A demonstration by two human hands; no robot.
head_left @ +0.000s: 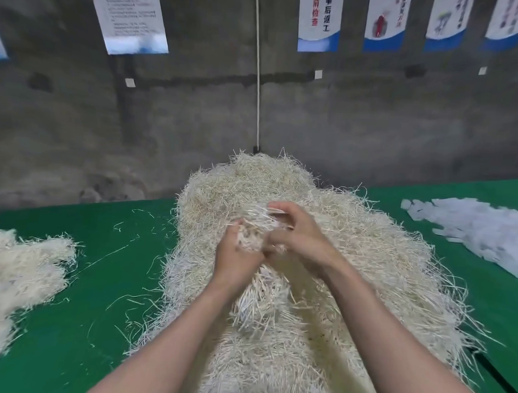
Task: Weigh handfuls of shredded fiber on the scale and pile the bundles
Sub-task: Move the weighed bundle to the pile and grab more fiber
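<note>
A big heap of pale shredded fiber (pixel 353 260) covers the middle of the green table (pixel 99 293). Both hands meet above the heap's centre around one handful of fiber (pixel 255 226). My left hand (pixel 237 254) grips the handful from the lower left, fingers curled into it. My right hand (pixel 297 236) holds the same handful from the right, fingers curled over its top. Strands hang down from the handful onto the heap. No scale is in view.
A flatter pile of fiber bundles (pixel 17 275) lies at the table's left edge. A spread of white plastic pieces (pixel 482 230) lies at the right. Loose strands dot the green surface. A grey wall with posters (pixel 129 15) stands behind the table.
</note>
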